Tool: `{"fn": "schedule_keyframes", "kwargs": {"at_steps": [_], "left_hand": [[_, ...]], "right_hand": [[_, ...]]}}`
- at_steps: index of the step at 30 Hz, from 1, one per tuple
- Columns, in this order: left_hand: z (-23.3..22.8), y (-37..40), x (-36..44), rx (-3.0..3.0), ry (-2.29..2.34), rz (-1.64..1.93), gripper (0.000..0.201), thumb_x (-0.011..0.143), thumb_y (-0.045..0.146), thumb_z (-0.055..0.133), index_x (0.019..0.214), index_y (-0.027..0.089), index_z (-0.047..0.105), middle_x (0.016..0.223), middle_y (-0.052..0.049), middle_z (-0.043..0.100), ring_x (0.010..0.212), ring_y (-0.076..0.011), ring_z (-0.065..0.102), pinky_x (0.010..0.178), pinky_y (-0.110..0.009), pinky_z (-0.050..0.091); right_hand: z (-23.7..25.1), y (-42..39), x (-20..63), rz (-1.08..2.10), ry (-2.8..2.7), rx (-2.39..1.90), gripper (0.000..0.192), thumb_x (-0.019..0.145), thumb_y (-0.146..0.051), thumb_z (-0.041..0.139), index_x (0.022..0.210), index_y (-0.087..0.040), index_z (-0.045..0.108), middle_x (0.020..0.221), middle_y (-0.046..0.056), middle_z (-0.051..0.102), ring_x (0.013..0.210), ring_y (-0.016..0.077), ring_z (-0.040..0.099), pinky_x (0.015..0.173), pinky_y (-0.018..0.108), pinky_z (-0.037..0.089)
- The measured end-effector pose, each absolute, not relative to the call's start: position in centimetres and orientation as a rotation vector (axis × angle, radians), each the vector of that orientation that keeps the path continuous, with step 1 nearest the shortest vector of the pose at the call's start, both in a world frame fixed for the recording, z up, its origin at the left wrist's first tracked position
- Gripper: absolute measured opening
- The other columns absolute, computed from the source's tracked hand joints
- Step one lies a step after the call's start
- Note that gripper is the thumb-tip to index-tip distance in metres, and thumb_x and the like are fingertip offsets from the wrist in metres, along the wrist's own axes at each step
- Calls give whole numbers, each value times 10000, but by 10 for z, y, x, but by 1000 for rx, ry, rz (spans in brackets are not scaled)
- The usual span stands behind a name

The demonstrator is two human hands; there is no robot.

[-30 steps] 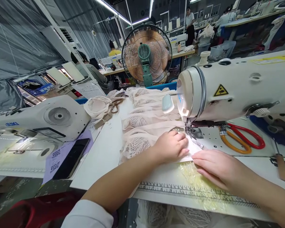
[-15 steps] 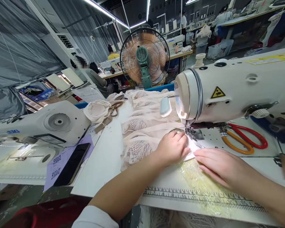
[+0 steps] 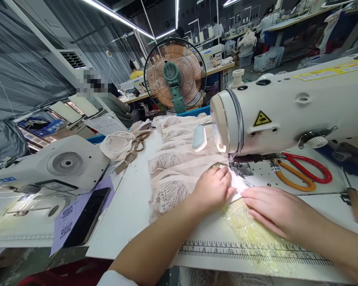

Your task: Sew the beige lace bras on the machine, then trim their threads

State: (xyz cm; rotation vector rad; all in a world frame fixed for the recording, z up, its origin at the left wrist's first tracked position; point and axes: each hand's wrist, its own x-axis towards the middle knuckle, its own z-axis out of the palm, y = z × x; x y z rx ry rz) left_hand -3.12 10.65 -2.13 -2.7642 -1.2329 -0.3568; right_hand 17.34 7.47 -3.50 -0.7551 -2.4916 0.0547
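Observation:
My left hand (image 3: 214, 188) lies just left of the sewing machine's needle area, its fingers curled and pressed on a piece of pale fabric (image 3: 236, 189). At the near right corner of that fabric, my right hand (image 3: 274, 207) has its fingers together, with the fingertips closed on the edge. The presser foot (image 3: 235, 166) sits above the far end of the fabric, under the head of the white sewing machine (image 3: 256, 107). A row of beige lace pieces (image 3: 171, 194) stretches away to the left of my left hand, partly covered by it.
Red- and orange-handled scissors (image 3: 308, 171) lie right of the needle, with a wooden-handled tool (image 3: 357, 206) farther right. A ruler strip (image 3: 217, 249) runs along the front edge. A phone (image 3: 88, 216), a second machine (image 3: 65, 163) and a fan (image 3: 174, 75) stand around.
The camera view has turned slightly, so the machine and fan appear farther left. Both hands keep nearly the same place beside the needle, still on the fabric.

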Motion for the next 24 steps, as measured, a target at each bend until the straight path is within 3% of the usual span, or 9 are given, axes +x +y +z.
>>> {"fn": "schedule_keyframes", "kwargs": {"at_steps": [7, 24], "left_hand": [[-13, 106, -33, -2847, -1193, -294, 377, 870, 373, 458, 1133, 118, 544, 1131, -103, 597, 963, -242, 530, 850, -391, 467], [-15, 109, -35, -2860, -1195, -285, 402, 875, 405, 444, 1162, 144, 551, 1120, -110, 591, 971, -251, 523, 843, -403, 470]], "right_hand": [[-28, 73, 173, 43, -2494, -751, 281, 888, -163, 353, 753, -203, 597, 907, 89, 679, 828, 229, 627, 704, 367, 498], [-29, 72, 173, 51, -2513, -760, 261, 895, -169, 359, 791, -204, 596, 886, 82, 673, 846, 223, 619, 705, 356, 500]]}}
